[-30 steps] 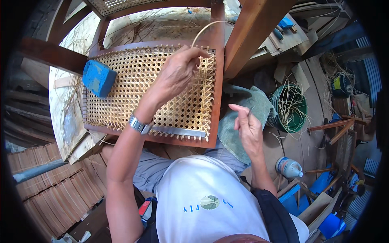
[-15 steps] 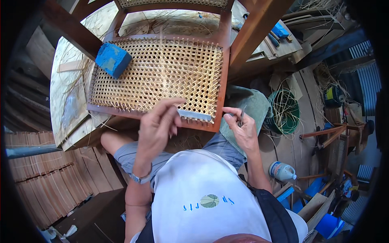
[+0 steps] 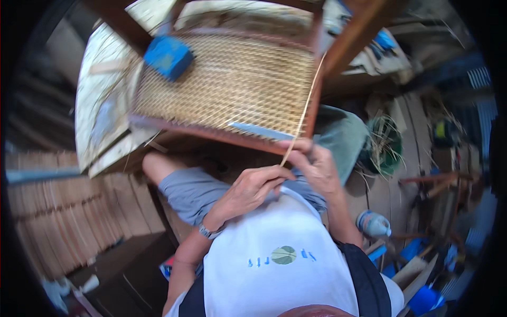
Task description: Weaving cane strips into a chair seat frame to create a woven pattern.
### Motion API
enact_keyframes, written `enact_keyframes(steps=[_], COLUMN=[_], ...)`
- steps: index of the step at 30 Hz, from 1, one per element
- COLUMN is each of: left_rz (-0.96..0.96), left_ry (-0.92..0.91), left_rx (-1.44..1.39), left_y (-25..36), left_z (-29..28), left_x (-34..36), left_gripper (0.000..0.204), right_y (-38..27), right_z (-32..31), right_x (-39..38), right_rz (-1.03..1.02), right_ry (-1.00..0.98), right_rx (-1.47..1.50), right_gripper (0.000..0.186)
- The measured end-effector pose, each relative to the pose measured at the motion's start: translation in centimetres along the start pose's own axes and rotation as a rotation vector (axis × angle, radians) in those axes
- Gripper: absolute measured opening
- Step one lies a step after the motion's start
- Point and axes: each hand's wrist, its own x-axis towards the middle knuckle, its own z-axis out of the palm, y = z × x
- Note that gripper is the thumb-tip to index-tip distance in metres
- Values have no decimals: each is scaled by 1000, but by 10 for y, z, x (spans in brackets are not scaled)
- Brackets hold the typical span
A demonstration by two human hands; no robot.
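left hand (image 3: 248, 190): fingers closed in a pinch on the lower end of a pale cane strand (image 3: 304, 111), just over the person's lap. right hand (image 3: 315, 164) beside it, thumb and fingers bent, strand passing right by the fingertips; blurred, cannot tell if that hand grips it too. strand slants up from the hands, crosses in view over the right side of the woven cane seat (image 3: 227, 79), upper end close to a thick wooden chair post (image 3: 364, 31). seat is in a brown wooden frame, ahead of the person, near edge just beyond the hands. flat grey metal strip (image 3: 264, 130) lies along the seat's near edge, toward the right. blue block (image 3: 169, 57) sits at the seat's left side. greenish cloth (image 3: 335, 132) right of the seat, green bucket (image 3: 388, 153) with loose strands past it. wristwatch (image 3: 207, 231) on left wrist.
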Motion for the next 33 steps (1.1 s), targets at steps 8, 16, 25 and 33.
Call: enact_keyframes(steps=[8, 16, 25, 33], left_rz=[135, 250, 24, -50], left_ry=[419, 1294, 1436, 1192], left_rx=[-131, -131, -182, -148], left_y=[23, 13, -49, -62], left_z=[-39, -115, -137, -113], left_x=[-31, -102, -122, -88], left_gripper=[30, 23, 25, 24], right_y=[-1, -4, 67, 67], right_z=[-1, 45, -9, 6], right_x=[3, 15, -1, -6], right_rz=[70, 110, -142, 243], right_ry=[-82, -152, 695, 538], right_rx=[-180, -316, -321, 110], right_gripper=[26, 23, 17, 37])
